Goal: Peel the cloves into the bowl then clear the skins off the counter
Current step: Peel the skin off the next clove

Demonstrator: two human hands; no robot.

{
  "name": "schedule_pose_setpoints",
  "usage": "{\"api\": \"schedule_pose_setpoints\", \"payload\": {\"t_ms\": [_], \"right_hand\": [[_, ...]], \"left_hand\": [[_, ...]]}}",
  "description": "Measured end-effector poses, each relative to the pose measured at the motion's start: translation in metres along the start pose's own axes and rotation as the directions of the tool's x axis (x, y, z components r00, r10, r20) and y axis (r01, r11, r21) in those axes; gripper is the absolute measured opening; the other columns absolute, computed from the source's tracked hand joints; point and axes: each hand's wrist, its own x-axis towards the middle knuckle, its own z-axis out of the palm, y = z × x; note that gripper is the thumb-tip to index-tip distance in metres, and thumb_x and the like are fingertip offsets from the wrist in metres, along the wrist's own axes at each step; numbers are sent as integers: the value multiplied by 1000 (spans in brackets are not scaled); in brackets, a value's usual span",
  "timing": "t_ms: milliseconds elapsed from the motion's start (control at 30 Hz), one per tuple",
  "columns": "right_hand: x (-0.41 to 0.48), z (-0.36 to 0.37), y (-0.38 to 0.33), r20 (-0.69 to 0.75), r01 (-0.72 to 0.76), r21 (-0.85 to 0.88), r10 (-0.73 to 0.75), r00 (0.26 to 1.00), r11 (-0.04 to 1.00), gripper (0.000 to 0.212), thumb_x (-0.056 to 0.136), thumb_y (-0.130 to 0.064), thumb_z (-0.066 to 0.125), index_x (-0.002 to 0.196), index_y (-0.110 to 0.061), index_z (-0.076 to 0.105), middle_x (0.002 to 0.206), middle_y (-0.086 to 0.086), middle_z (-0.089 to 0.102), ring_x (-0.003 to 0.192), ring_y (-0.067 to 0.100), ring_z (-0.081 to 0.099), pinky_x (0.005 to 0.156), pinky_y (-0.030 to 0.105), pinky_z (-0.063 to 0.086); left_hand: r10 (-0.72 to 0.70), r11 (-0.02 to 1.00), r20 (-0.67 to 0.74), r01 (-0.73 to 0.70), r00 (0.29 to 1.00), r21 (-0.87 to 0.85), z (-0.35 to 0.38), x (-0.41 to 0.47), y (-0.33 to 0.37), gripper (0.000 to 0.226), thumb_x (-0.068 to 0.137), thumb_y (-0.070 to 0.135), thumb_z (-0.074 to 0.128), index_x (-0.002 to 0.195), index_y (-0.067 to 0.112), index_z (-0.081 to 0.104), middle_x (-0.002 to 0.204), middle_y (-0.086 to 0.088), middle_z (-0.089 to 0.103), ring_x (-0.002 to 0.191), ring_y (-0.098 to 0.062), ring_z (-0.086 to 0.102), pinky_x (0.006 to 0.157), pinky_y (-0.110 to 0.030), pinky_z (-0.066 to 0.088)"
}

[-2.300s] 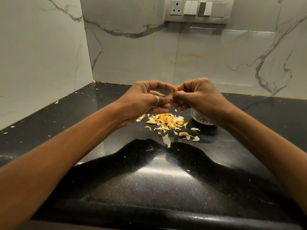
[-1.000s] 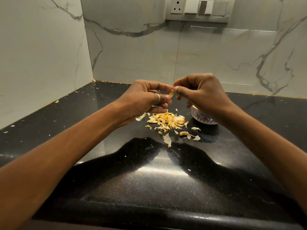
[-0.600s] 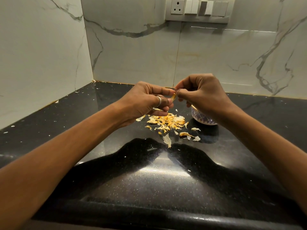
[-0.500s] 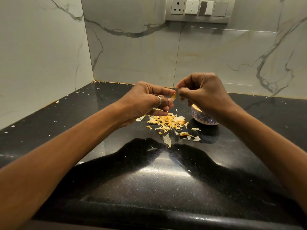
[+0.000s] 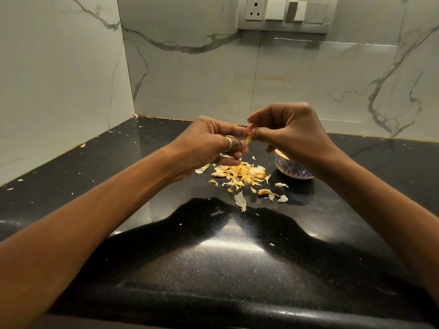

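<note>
Looking down at a glossy black counter tucked into a corner of white, grey-veined wall, with a switch panel up on the back wall. Light glares off the counter toward the front edge, and tiny pale flecks are scattered over it, mostly on the left.

A pile of skins sits mid-counter, yellowish and papery, with a few loose bits strayed to the near side. Just right of the pile is a small bowl with a blue lattice pattern. Both hands are up above the pile. The left hand, ring on one finger, has its fingers curled and pinches a small yellow clove at the fingertips. The right hand pinches the upper end of that same clove between thumb and forefinger.

The right hand and wrist cover most of the bowl, so no idea what's in it. The clove is mostly buried between fingertips, and I can't tell how much skin is on it. Both forearms run out of frame at the bottom corners.
</note>
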Motion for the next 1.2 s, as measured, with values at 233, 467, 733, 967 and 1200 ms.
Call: {"api": "schedule_pose_setpoints", "payload": {"t_ms": [233, 467, 733, 967, 1200], "right_hand": [[1, 2, 4, -20, -17, -39, 16, 1000, 999, 18, 87, -6, 75, 104, -6, 72, 90, 5, 74, 74, 12, 73, 60, 21, 58], [2, 0, 5, 1, -54, -45, 54, 999, 998, 17, 89, -6, 72, 105, -4, 69, 88, 6, 73, 73, 12, 73, 60, 21, 58], [0, -3, 4, 52, -86, -65, 89, 995, 994, 11, 83, -17, 79, 91, -11, 74, 79, 2, 73, 66, 11, 70, 56, 20, 56], [0, -3, 0, 60, -110, -60, 114, 992, 992, 7, 83, -19, 79, 89, -16, 76, 80, 0, 74, 68, 9, 69, 54, 19, 53], [-1, -1, -5, 89, -98, -42, 102, 991, 994, 10, 91, -16, 71, 99, -12, 76, 87, 4, 74, 80, 17, 71, 57, 19, 55]], "left_hand": [[1, 1000, 18, -2, 1000, 20, 1, -1, 0, 20, 92, -2, 64, 104, 11, 74, 89, -13, 75, 75, -15, 69, 69, -27, 61], [0, 1000, 1, 0, 1000, 6, -1, 0, 0, 22, 92, -1, 65, 112, 5, 72, 90, -13, 75, 75, -16, 69, 69, -27, 61], [-6, 1000, -49, 7, 999, 10, -2, 2, -2, 20, 92, -1, 65, 111, 0, 71, 95, -17, 74, 73, -13, 69, 68, -28, 61], [-10, 999, -53, 12, 999, 52, -3, 2, -3, 17, 93, 1, 64, 109, 2, 72, 96, -16, 74, 76, -13, 69, 69, -31, 62], [-19, 996, -54, 24, 998, 90, -2, 3, -3, 16, 95, 3, 63, 109, -1, 71, 87, -11, 70, 73, -10, 67, 66, -29, 61]]}}
